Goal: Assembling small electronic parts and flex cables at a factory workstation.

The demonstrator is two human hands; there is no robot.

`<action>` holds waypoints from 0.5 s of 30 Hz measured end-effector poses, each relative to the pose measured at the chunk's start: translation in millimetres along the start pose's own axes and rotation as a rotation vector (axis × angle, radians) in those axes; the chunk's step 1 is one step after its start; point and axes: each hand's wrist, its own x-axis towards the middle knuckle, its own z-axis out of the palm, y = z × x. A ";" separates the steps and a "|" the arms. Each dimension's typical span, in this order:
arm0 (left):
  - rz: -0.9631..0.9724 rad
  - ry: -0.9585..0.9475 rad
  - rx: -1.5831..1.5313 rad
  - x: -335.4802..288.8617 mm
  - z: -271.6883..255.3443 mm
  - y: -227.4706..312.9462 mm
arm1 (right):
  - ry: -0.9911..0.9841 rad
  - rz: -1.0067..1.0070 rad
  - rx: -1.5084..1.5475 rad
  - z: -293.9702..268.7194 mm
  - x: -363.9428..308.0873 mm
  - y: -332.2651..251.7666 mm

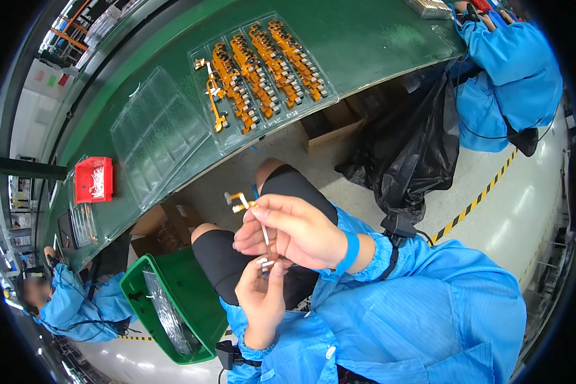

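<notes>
Over my lap, my right hand [294, 230], with a blue band at its wrist, pinches an orange and white flexible circuit strip [239, 197] between thumb and fingers. The strip's connector end sticks out past the fingertips, and a thin white length runs down toward my left hand [262, 301]. Thumb and fingers of the left hand are closed on a small white piece [267, 264]. Whether that piece is joined to the strip I cannot tell. On the bench, a clear tray [221, 144] holds several rows of orange flexible circuits [243, 61], with one lying apart at its left.
A second clear tray [153, 128] and a red bin [77, 182] with white bits are on the green bench [371, 38]. A green crate [195, 301] stands left of my legs. A black bag [416, 147] hangs at the right. Blue-clad co-workers [512, 57] [77, 301] sit at both sides.
</notes>
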 end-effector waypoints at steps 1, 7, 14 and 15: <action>-0.056 0.019 -0.008 2.2 1.5 4.7 | 0.003 0.005 -0.002 -0.6 0.1 -1.0; -0.016 0.084 -0.015 6.9 -0.7 16.2 | 0.064 -0.092 -0.337 -6.5 0.6 -0.8; -0.075 -0.011 -0.051 13.2 -13.5 28.6 | -0.170 0.151 -0.413 -33.6 -8.2 13.4; -0.138 -0.031 -0.014 13.1 -14.7 30.8 | -0.150 0.026 -0.532 -31.6 -8.6 16.4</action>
